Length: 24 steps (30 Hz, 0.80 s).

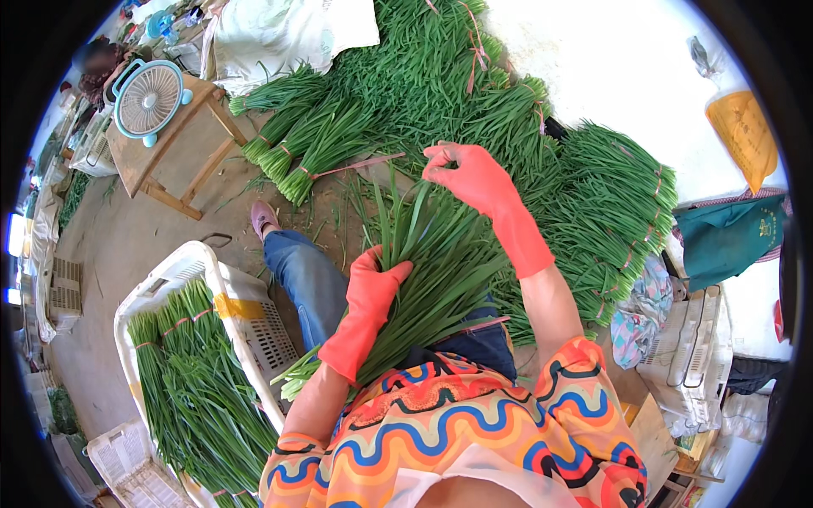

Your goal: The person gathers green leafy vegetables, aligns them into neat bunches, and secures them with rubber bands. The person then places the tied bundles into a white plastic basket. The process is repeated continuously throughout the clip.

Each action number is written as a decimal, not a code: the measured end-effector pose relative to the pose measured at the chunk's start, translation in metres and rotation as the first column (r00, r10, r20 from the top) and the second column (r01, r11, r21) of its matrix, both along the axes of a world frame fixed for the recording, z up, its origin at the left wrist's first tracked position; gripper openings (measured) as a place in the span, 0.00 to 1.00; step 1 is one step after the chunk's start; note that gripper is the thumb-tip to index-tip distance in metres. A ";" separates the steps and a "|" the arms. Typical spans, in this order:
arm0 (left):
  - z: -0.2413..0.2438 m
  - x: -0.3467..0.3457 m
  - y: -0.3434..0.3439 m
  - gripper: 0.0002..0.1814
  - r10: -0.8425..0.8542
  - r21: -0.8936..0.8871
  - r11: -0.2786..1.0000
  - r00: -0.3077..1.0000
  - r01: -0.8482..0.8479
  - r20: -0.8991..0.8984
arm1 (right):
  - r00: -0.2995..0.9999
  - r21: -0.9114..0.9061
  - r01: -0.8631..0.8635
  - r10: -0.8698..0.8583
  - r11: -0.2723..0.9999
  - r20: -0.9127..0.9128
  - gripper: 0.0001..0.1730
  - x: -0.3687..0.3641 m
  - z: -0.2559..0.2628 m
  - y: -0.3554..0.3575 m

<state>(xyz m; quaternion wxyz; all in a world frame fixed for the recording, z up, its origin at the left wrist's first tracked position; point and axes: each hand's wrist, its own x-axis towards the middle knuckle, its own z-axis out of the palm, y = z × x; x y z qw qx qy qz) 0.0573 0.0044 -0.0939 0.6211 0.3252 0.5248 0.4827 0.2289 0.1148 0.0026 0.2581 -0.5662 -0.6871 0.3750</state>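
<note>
A loose bunch of long green leaves, apparently garlic chives [438, 254], lies across the lap, its pale stem ends at the lower left. My left hand [375, 292], in a pinkish-red rubber glove, grips some of these leaves near the bunch's left side. Above the leaf tips is my right hand [454, 165], gloved alike, with thumb and fingertips brought together; whether a leaf is pinched between them cannot be told. A pink tie [486, 324] shows at the bunch's lower right edge.
Tied green bundles [324, 146] lie on the floor ahead, beside a large heap [406, 76]. More bundles fill a white plastic crate [209, 254] at left. A fan [149, 98] stands on a wooden stool [162, 152]. Stacked crates [686, 355] stand at right. Another person sits far upper left.
</note>
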 end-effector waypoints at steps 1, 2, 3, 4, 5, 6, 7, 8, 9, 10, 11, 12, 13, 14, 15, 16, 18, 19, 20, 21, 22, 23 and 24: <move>0.000 0.000 0.000 0.19 0.000 -0.004 1.000 1.000 0.000 0.017 | 0.999 0.010 0.039 -0.038 0.999 -0.029 0.11 0.000 -0.004 -0.003; 0.000 0.001 0.001 0.20 -0.001 -0.009 1.000 0.999 0.001 0.034 | 0.995 0.019 0.078 -0.077 0.997 -0.058 0.11 -0.001 -0.005 -0.007; 0.000 0.001 0.001 0.20 0.001 -0.014 1.000 0.999 0.000 0.050 | 0.990 0.025 0.115 -0.112 0.993 -0.089 0.11 -0.001 -0.008 -0.009; 0.001 0.001 0.001 0.21 0.003 -0.016 1.000 0.999 -0.002 0.053 | 0.977 -0.010 0.166 -0.166 0.986 -0.131 0.10 0.000 -0.013 -0.009; 0.003 0.001 0.001 0.21 0.004 -0.018 1.000 0.998 -0.003 0.056 | 0.959 -0.045 0.217 -0.222 0.975 -0.174 0.10 0.002 -0.018 -0.010; 0.005 0.001 0.000 0.21 0.006 -0.018 1.000 0.998 -0.005 0.060 | 0.935 -0.056 0.251 -0.257 0.966 -0.245 0.10 0.001 -0.022 -0.013; 0.007 0.003 0.000 0.21 -0.002 -0.025 1.000 0.998 0.003 0.061 | 0.872 -0.094 0.302 -0.314 0.949 -0.375 0.09 0.010 -0.034 -0.006; 0.009 0.004 -0.001 0.21 -0.010 -0.031 0.999 0.998 0.012 0.063 | 0.788 -0.132 0.347 -0.365 0.929 -0.497 0.08 0.018 -0.046 0.000; 0.009 0.004 -0.002 0.21 -0.013 -0.039 0.999 0.998 0.015 0.061 | 0.589 -0.249 0.351 -0.420 0.903 -0.690 0.08 0.024 -0.047 0.009; 0.008 0.004 -0.002 0.21 -0.014 -0.037 0.999 0.998 0.016 0.055 | 0.718 -0.160 0.415 -0.430 0.896 -0.548 0.09 0.022 -0.035 0.013; 0.005 0.003 -0.002 0.21 -0.016 -0.036 0.999 0.999 0.018 0.049 | 0.811 -0.058 0.458 -0.444 0.887 -0.380 0.12 0.021 -0.021 0.015; 0.003 0.004 -0.001 0.21 -0.020 -0.030 0.999 0.999 0.022 0.041 | 0.917 0.101 0.317 -0.278 0.943 -0.285 0.15 0.018 -0.008 0.017; 0.001 0.004 -0.001 0.21 -0.023 -0.026 0.999 0.999 0.024 0.032 | 0.981 0.238 0.146 -0.110 0.960 -0.159 0.19 0.010 0.002 0.019; -0.001 0.004 -0.001 0.21 -0.024 -0.021 0.999 0.999 0.024 0.022 | 0.999 0.348 -0.044 0.051 0.936 -0.010 0.23 0.002 0.007 0.022; -0.002 0.002 -0.002 0.21 -0.018 -0.016 1.000 1.000 0.018 0.009 | 0.975 0.435 -0.195 0.127 0.879 0.180 0.26 -0.007 0.003 0.032; -0.002 0.004 -0.002 0.21 -0.025 -0.016 1.000 1.000 0.025 0.012 | 0.913 0.485 -0.341 0.163 0.805 0.373 0.30 -0.011 -0.005 0.045; 0.000 0.006 -0.002 0.21 -0.033 -0.015 0.999 0.999 0.033 0.018 | 0.769 0.477 -0.549 0.191 0.686 0.610 0.32 -0.017 -0.019 0.053; 0.001 0.007 -0.002 0.21 -0.036 -0.014 0.999 0.999 0.037 0.022 | 0.719 0.453 -0.606 0.207 0.654 0.663 0.31 -0.020 -0.025 0.053; 0.003 0.008 -0.001 0.21 -0.040 -0.013 0.999 0.999 0.040 0.026 | 0.665 0.423 -0.660 0.221 0.621 0.713 0.30 -0.020 -0.029 0.053; 0.004 0.007 -0.002 0.21 -0.036 -0.019 0.999 0.999 0.036 0.029 | 0.643 0.369 -0.676 0.267 0.638 0.718 0.27 -0.022 -0.029 0.051; 0.003 0.006 -0.003 0.21 -0.035 -0.020 0.999 0.999 0.036 0.024 | 0.620 0.312 -0.691 0.312 0.652 0.720 0.23 -0.022 -0.027 0.049; 0.003 0.005 -0.002 0.20 -0.037 -0.021 0.999 0.999 0.037 0.019 | 0.597 0.254 -0.703 0.356 0.664 0.718 0.20 -0.021 -0.026 0.048; 0.002 0.006 -0.002 0.20 -0.039 -0.020 0.999 0.999 0.039 0.018 | 0.721 0.368 -0.623 0.325 0.690 0.612 0.12 -0.018 -0.033 0.049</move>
